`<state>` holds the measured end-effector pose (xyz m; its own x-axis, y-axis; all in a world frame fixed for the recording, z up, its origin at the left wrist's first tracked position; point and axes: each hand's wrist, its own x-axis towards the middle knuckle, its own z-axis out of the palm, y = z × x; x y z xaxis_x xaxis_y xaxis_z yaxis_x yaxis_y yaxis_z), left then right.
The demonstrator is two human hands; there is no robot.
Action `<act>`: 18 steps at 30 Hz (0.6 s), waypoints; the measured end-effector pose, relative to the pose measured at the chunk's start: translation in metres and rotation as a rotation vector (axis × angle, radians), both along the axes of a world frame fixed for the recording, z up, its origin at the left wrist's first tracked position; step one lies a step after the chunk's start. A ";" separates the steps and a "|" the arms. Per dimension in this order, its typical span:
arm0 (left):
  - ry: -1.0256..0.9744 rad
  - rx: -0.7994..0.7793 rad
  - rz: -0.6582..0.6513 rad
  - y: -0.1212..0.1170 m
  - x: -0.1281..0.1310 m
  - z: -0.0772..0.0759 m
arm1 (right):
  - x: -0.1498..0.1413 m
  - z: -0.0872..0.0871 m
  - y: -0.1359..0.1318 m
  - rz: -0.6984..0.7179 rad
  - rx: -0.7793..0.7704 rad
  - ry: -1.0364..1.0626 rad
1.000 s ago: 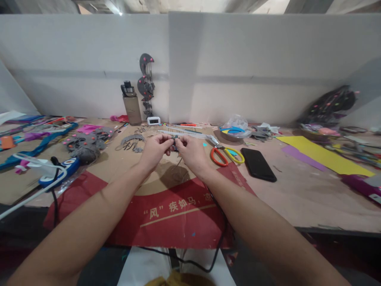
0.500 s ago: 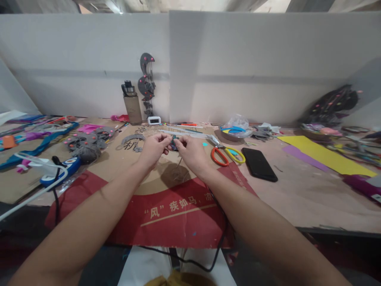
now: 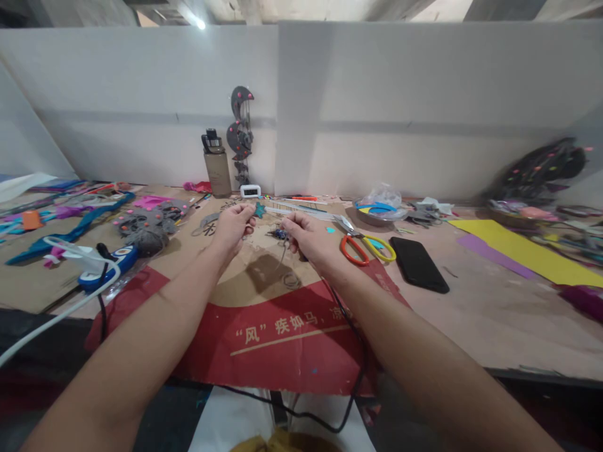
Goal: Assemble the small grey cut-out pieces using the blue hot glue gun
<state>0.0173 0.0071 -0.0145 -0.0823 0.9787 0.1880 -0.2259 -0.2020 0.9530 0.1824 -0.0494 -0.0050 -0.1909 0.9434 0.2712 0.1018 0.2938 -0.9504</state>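
Cardboard (image 3: 282,361) along the front edge of the tabletop (image 3: 494,326) reads “风”疾如马. Above it, the left hand (image 3: 235,227) pinches a teal star (image 3: 259,210) jutting rightward; the right hand (image 3: 305,238) grips a dark bundle (image 3: 279,233), long axis roughly parallel to that edge.

“风”疾如马 on red cardboard (image 3: 282,369)
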 end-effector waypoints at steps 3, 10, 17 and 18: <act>-0.053 0.001 0.072 0.008 -0.012 0.002 | 0.003 0.006 -0.003 0.154 -0.055 0.147; -0.195 -0.010 0.199 0.019 -0.033 0.006 | 0.020 0.032 -0.016 0.267 -0.027 0.198; -0.239 -0.040 0.310 0.031 -0.048 0.002 | 0.041 0.048 -0.027 0.259 0.100 0.226; -0.241 -0.042 0.309 0.031 -0.049 0.002 | 0.044 0.050 -0.030 0.280 0.118 0.205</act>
<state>-0.0314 0.0384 -0.0121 -0.4115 0.9072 0.0878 -0.3791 -0.2580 0.8887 0.2269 -0.0790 0.0446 -0.3680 0.8219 0.4348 -0.1870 0.3926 -0.9005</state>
